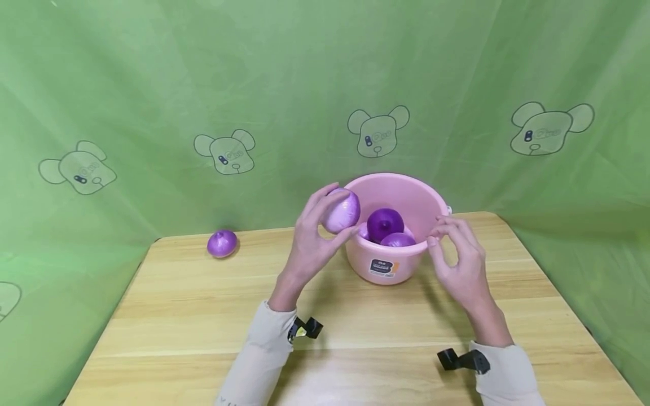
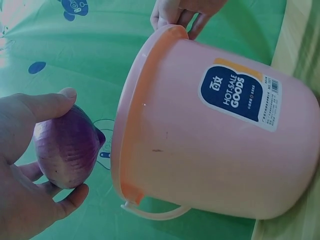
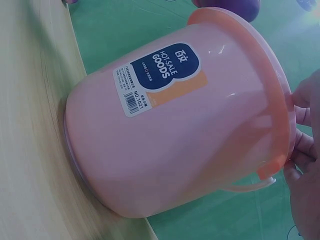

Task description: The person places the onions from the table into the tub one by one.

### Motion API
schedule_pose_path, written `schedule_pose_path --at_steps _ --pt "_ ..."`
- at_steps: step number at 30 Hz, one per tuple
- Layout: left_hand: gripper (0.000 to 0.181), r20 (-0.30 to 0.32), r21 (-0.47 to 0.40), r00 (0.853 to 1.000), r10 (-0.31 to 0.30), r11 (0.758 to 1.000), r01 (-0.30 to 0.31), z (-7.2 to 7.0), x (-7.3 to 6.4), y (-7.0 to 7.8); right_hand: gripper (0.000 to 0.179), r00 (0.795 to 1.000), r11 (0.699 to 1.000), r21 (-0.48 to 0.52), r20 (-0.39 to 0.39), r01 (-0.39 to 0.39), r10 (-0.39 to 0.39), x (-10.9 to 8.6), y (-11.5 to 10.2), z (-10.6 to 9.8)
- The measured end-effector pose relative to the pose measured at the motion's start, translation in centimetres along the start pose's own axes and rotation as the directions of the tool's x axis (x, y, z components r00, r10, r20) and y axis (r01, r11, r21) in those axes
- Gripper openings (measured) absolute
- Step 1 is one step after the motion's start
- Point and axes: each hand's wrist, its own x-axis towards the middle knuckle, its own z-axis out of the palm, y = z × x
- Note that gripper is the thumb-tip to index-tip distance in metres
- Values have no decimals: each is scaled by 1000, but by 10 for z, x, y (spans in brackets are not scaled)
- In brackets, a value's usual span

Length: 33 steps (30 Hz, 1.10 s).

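Observation:
A purple onion (image 1: 342,212) is held between the thumb and fingers of my left hand (image 1: 315,239), just beside the left rim of a pink bucket (image 1: 383,266). In the left wrist view the same onion (image 2: 67,147) has its pointed tip turned toward the bucket. My right hand (image 1: 459,256) pinches the bucket's right rim, with the thumb and fingertips at the edge in the right wrist view. Inside the bucket lie several onions, a dark purple one (image 1: 385,225) on top and a lighter one (image 1: 398,240) in front.
Another purple onion (image 1: 222,243) sits near the back left edge of the wooden table (image 1: 193,316). A green curtain (image 1: 284,73) with mouse-head drawings hangs behind the table. The bucket's handle (image 2: 157,214) hangs down at its side.

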Motion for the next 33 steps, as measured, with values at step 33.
schedule_pose_path --at_steps 33 --pt "59 255 70 967 14 997 -33 30 21 4 10 1000 1000 10 22 -12 11 0 -1 -2"
